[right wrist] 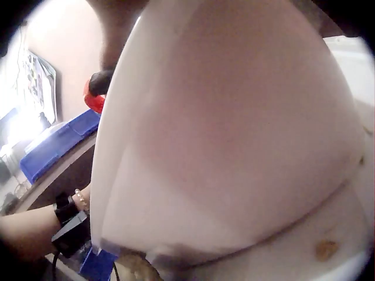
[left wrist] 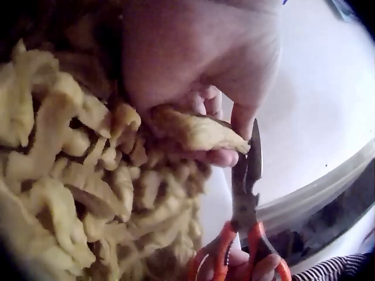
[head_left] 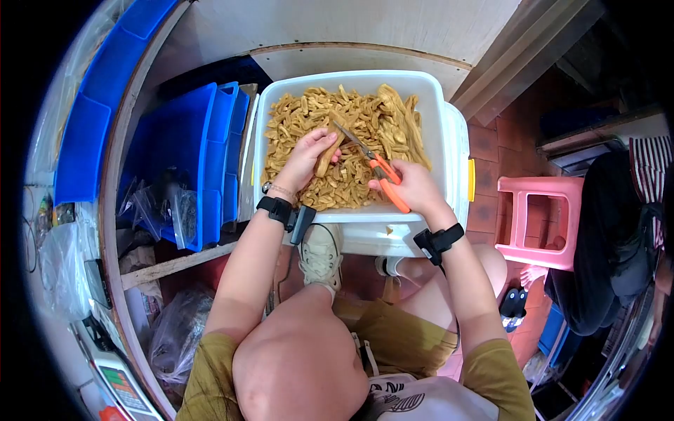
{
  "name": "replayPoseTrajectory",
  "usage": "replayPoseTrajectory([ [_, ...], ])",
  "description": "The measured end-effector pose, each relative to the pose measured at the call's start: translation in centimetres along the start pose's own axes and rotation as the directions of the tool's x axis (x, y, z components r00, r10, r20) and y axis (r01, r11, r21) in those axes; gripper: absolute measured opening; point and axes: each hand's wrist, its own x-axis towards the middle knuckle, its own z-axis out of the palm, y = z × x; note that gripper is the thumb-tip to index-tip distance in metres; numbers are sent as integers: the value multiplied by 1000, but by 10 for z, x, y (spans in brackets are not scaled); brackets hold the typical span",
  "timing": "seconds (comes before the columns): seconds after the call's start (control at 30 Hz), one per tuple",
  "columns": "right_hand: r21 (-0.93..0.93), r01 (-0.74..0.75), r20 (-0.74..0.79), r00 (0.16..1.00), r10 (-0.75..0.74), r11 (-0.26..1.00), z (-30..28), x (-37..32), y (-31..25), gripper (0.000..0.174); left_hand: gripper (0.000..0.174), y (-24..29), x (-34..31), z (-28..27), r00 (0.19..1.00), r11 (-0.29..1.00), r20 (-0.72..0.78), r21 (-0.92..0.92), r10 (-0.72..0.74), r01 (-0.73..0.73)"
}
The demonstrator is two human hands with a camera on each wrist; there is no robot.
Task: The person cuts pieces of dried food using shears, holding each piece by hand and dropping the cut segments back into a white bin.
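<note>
My left hand (head_left: 303, 160) grips a thick tan-yellow strip (head_left: 328, 157) of wrinkled, soft-looking food, held over a white tub (head_left: 437, 105). In the left wrist view the strip's pale end sticks out between thumb and fingers, right at the blades. Orange-handled scissors (head_left: 382, 170) are held by my right hand (head_left: 415, 188), fingers in the handle loops. Their blades point up and left toward the strip. Many short cut pieces (head_left: 295, 112) fill the tub, and longer uncut strips (head_left: 401, 130) lie along its right side.
Blue bins (head_left: 210, 154) stand on a shelf at the left. To the right are a pink stool (head_left: 540, 184) and another person in dark trousers (head_left: 597, 238). A shoe (head_left: 321, 254) is close to the tub's front, and a stray piece (right wrist: 327, 250) lies on a white surface beside it.
</note>
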Motion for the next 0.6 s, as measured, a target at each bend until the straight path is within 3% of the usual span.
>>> replayPoseTrajectory([
  [0.4,-117,-68,-3,998,68,991,-12,-6,-16,62,18,3,-3,7,993,999,-109,-1,39,-39],
  [0.47,-146,-79,21,996,83,986,-12,-6,-19,62,18,6,-4,6,1000,988,20,153,-22,19],
  [0.6,-97,-49,-9,999,49,994,-6,-4,-14,62,19,6,-3,8,998,970,61,244,-28,13],
])
